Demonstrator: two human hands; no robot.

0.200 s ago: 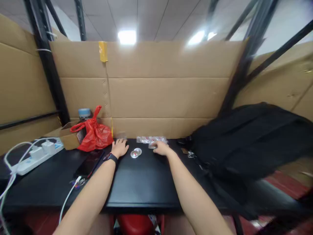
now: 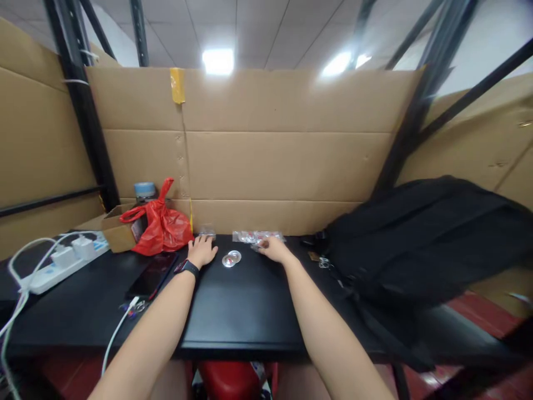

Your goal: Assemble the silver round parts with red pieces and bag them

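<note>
My left hand (image 2: pixel 202 251) lies flat with fingers spread on the black table (image 2: pixel 245 311), its fingertips beside a small clear plastic packet (image 2: pixel 207 229). My right hand (image 2: pixel 272 249) is at the back of the table, its fingers closed on a small clear packet (image 2: pixel 257 248), mostly hidden under the fingertips. Just behind it lies a row of clear packets (image 2: pixel 245 236) with red and silver bits. Between my hands, two round silver discs (image 2: pixel 229 260) overlap slightly.
At the left are a red plastic bag (image 2: pixel 160 228), a cardboard box (image 2: pixel 119 229), a phone (image 2: pixel 153 276), keys and a power strip (image 2: pixel 45 278) with white cables. A black backpack (image 2: pixel 416 239) covers the right side. Cardboard (image 2: pixel 275 166) walls the back.
The packet at my right hand has shifted slightly left and back, and less of it shows. My left hand stays in place; the view has shifted slightly.
</note>
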